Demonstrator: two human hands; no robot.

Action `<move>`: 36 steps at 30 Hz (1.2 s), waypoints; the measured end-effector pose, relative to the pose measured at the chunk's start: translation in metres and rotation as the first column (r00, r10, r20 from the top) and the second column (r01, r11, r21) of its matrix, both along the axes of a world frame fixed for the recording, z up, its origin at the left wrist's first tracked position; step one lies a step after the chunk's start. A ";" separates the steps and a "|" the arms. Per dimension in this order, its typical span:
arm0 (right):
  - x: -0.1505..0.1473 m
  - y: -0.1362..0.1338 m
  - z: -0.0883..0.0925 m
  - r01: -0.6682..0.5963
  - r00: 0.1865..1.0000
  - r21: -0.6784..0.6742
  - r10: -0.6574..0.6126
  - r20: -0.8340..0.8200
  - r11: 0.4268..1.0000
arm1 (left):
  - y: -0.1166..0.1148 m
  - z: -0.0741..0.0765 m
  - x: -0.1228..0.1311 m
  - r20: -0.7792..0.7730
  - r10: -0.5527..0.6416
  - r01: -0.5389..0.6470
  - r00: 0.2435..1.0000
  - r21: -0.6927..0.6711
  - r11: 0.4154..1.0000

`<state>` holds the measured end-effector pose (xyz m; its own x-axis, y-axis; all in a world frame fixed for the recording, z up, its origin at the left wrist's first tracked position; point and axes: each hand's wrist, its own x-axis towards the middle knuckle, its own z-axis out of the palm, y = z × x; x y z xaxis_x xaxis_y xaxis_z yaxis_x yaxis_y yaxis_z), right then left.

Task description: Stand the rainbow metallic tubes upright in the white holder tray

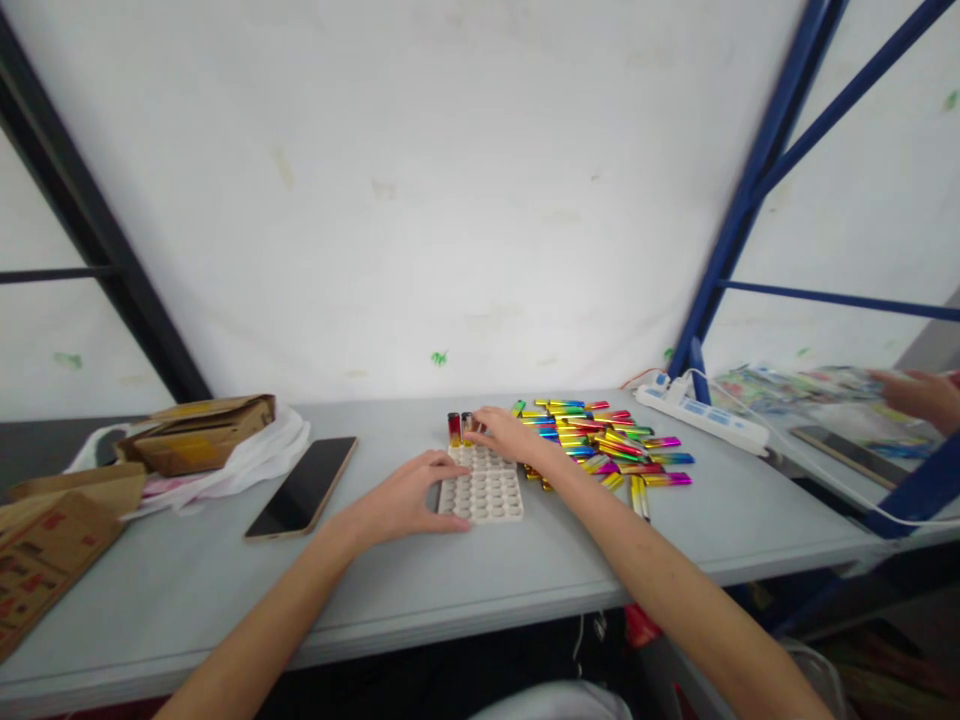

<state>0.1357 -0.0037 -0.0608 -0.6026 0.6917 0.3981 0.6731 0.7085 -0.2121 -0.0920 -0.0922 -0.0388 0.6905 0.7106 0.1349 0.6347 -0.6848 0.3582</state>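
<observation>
Left hand (409,497) spread flat, steadying white dimpled tray (484,485) mid-table. Right hand (508,433) fingers pinched on upright tube (466,427) at tray's far edge, beside rainbow tube pile (604,440).

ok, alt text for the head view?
A person's left hand steadies a white tray of round slots on a grey table while the right hand stands a tube at its far edge. Rainbow-coloured tubes lie heaped to the right, a phone to the left.
</observation>
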 end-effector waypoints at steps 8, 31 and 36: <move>0.063 -0.009 0.026 0.194 0.979 0.070 -0.198 0.048 0.978 | 0.002 -0.004 -0.001 -0.009 0.024 -0.024 1.000 0.011 1.000; 0.135 0.001 0.039 0.421 0.907 -0.237 -0.411 0.092 0.876 | 0.007 -0.003 0.006 -0.043 0.066 -0.062 0.997 0.083 0.995; 0.136 0.002 0.048 0.430 0.903 -0.277 -0.404 0.146 0.859 | 0.032 0.010 0.016 -0.141 -0.020 0.030 0.990 0.073 0.997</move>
<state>0.2721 -0.0014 -0.0130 -0.2523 0.9626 0.0985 0.9151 0.2705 -0.2991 -0.0760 -0.0605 -0.0288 0.7239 0.6843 0.0875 0.6573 -0.7227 0.2140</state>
